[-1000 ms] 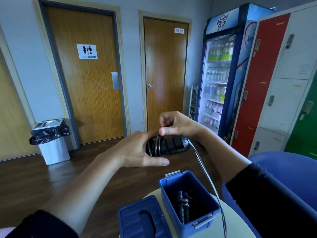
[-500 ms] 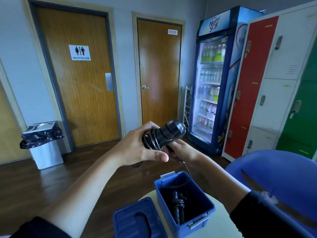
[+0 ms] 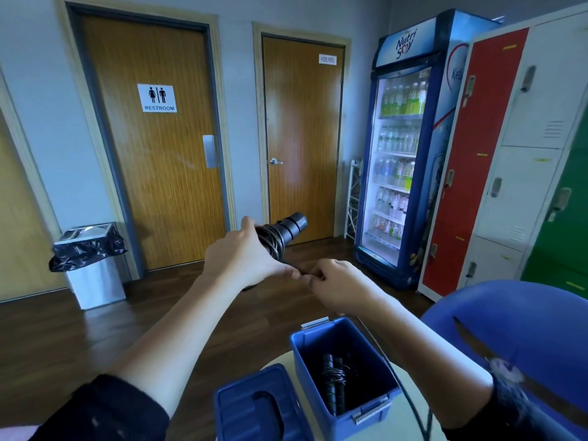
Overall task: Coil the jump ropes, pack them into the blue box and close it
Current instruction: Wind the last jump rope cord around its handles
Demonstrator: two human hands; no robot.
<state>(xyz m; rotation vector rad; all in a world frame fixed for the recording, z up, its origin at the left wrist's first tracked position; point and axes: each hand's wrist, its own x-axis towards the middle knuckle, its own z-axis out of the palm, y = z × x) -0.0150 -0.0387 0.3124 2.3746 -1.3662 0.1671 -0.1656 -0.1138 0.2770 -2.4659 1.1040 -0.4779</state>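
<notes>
Left grip (image 3: 241,259) clasps jump rope (image 3: 286,229), right grip (image 3: 337,288) pinches it (fridge (image 3: 407,138) reads "Nutri Soy").

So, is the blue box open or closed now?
Open: the blue box shows a coiled jump rope inside, and its lid lies beside it.

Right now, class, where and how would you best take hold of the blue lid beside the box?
Probably by its black handle, reaching down from above: the blue lid lies top-side up beside the open blue box, so the handle faces upward, unobstructed.
</notes>
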